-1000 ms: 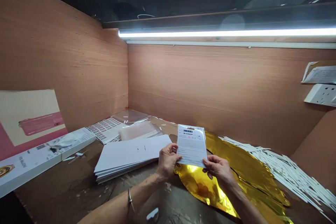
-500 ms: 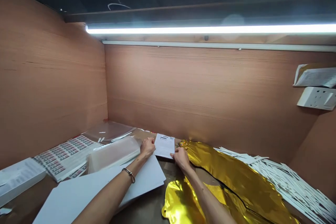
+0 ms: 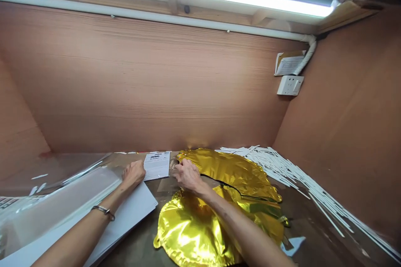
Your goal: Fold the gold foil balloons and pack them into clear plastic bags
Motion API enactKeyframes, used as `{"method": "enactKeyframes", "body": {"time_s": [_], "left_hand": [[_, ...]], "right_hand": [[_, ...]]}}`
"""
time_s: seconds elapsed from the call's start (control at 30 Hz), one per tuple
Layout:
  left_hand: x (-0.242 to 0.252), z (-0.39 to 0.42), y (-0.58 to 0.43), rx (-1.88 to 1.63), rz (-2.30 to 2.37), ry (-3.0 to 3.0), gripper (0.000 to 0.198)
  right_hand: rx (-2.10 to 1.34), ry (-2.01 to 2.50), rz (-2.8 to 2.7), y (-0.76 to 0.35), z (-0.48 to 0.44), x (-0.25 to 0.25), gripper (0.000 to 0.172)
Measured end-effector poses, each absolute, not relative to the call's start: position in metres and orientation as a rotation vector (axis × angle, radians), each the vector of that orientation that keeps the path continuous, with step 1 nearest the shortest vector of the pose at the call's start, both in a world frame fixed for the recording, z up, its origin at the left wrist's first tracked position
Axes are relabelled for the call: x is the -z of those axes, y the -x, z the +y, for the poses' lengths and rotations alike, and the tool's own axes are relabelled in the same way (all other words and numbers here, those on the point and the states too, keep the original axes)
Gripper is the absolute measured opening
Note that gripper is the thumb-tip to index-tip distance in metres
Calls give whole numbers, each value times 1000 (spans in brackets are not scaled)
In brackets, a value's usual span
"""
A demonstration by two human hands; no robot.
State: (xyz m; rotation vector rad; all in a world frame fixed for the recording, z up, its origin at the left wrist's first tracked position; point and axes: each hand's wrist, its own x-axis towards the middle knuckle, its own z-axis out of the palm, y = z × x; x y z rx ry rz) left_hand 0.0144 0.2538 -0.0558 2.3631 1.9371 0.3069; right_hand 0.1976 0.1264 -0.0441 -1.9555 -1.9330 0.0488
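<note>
A small white printed card (image 3: 157, 165) lies flat near the back wall, between my two hands. My left hand (image 3: 134, 172) is closed at the card's left side, above a stack of white sheets (image 3: 138, 204); whatever its fingers hold is hidden. To the right of the card, my right hand (image 3: 188, 174) has its fingers curled together at the left end of a long gold foil balloon (image 3: 232, 167). Its fingertips are apart from the card, and what they pinch, if anything, does not show. Another gold foil piece (image 3: 191, 229) spreads shiny and crumpled under my right forearm.
Clear plastic sleeves (image 3: 72, 196) lie at the left, partly over the white sheets. Many thin white sticks (image 3: 282, 171) are strewn at the back right. A white socket (image 3: 290, 85) is fixed on the back wall. A torn pale scrap (image 3: 293, 245) sits at front right.
My view has turned to the right. The right hand has left the card's lower right corner and moved to the gold foil balloon's end. My left hand stays closed beside the card.
</note>
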Motion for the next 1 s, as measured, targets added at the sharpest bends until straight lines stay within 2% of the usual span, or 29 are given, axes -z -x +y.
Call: {"method": "enactKeyframes", "body": {"time_s": [0.17, 0.27, 0.43, 0.5, 0.57, 0.7, 0.83, 1.0], "left_hand": [[44, 223, -52, -392, 1718, -2604, 25], [49, 181, -99, -511, 1326, -2766, 29], [77, 89, -182, -474, 700, -2790, 44], [85, 64, -208, -425, 576, -2762, 48], [87, 51, -228, -401, 539, -2720, 43], [79, 47, -252, -478, 612, -2569, 20], [68, 51, -257, -554, 673, -2449, 23], [49, 65, -244, -681, 726, -2317, 31]], "right_hand": [[-38, 2031, -1868, -322, 29, 36, 35], [-85, 2121, -1814, -383, -22, 51, 42], [-76, 2003, -1811, -412, -54, 89, 18], [-33, 1980, -1769, -409, -52, 97, 15], [32, 1989, -1774, -404, -49, 96, 14], [285, 2039, -1887, -396, -45, 69, 16], [443, 2049, -2104, -394, -41, 27, 24], [692, 2001, -2276, -390, -25, -37, 22]]}}
